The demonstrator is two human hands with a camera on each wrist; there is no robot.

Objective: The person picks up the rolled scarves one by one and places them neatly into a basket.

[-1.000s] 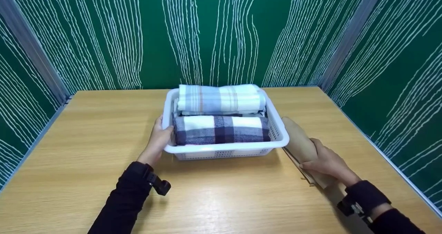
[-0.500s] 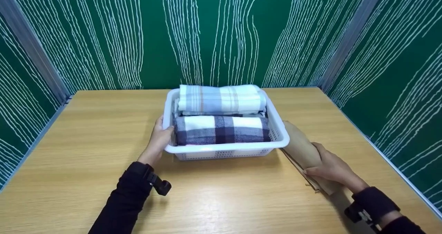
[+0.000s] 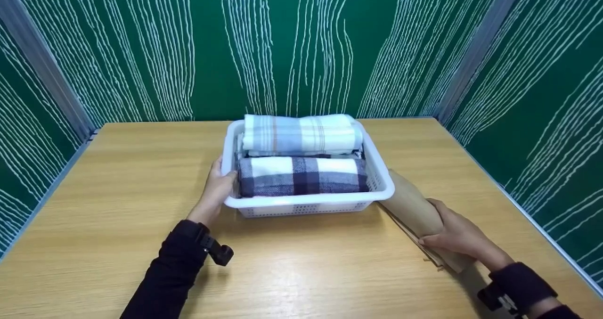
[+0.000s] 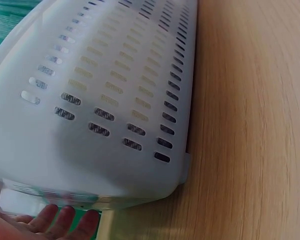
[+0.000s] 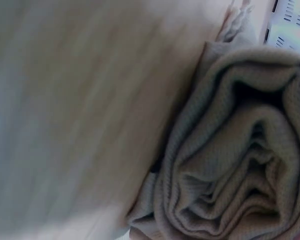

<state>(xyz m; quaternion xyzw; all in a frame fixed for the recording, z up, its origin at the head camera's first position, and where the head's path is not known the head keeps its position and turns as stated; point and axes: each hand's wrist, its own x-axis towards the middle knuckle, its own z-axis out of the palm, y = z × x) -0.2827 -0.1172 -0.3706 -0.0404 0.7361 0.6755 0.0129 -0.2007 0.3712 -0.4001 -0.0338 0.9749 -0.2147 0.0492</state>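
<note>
A white plastic basket point(image 3: 308, 200) with slotted sides stands near the back middle of the table. My left hand point(image 3: 217, 187) grips its left end, thumb over the rim; in the left wrist view the fingertips point(image 4: 85, 225) show beyond the basket's wall. Inside lie a dark purple and white checked cloth roll point(image 3: 305, 176) in front and a light blue plaid roll point(image 3: 301, 134) behind. To the basket's right my right hand point(image 3: 457, 232) holds a beige rolled blanket point(image 3: 410, 208), fingers over its top and thumb on the near side. Its spiral end fills much of the right wrist view.
The wooden table point(image 3: 301, 272) carries the basket and the beige roll. Green panels point(image 3: 301, 50) with white wavy lines stand along the back and both sides, joined by grey posts. Fringe point(image 3: 433, 262) sticks out at the beige roll's near lower edge.
My right hand and the beige rolled blanket have shifted slightly toward me and to the right. The basket and my left hand stay in place.
</note>
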